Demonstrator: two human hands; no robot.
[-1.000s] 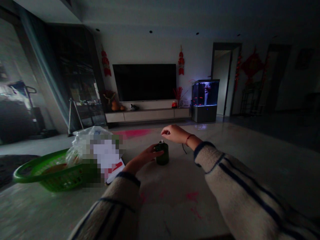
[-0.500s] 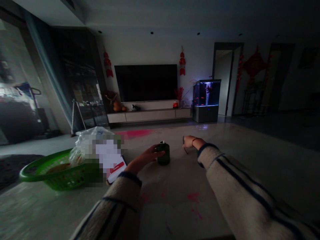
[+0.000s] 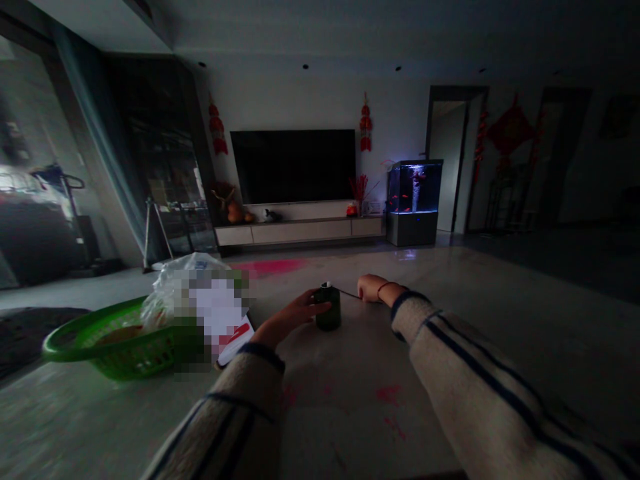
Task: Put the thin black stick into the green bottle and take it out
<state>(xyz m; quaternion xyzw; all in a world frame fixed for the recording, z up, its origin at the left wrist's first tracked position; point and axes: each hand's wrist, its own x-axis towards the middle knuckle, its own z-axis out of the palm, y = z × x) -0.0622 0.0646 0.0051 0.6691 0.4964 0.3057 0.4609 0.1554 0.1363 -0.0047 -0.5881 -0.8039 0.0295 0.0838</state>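
A small dark green bottle (image 3: 328, 312) stands upright on the table. Its mouth is pale, with something small and white at it that I cannot make out. My left hand (image 3: 296, 315) is curled against the bottle's left side, thumb across its front, steadying it. Off to the right, the closed fingers of my right hand (image 3: 373, 288) pinch a thin dark stick (image 3: 349, 293). One end of the stick points left and reaches close to the bottle's mouth; whether it touches is unclear in the dim light.
To the left sits a green plastic basket (image 3: 125, 353) holding a clear plastic bag (image 3: 187, 267). A white and red package (image 3: 235, 340), partly blurred out, leans beside it. Pink stains (image 3: 387, 393) mark the table (image 3: 350, 433). A lit aquarium (image 3: 414, 190) and a television (image 3: 294, 167) are beyond.
My right hand has shifted slightly left and turned, so the stick has swung from nearly upright to pointing at the bottle's mouth. My left hand and the bottle have stayed in place.
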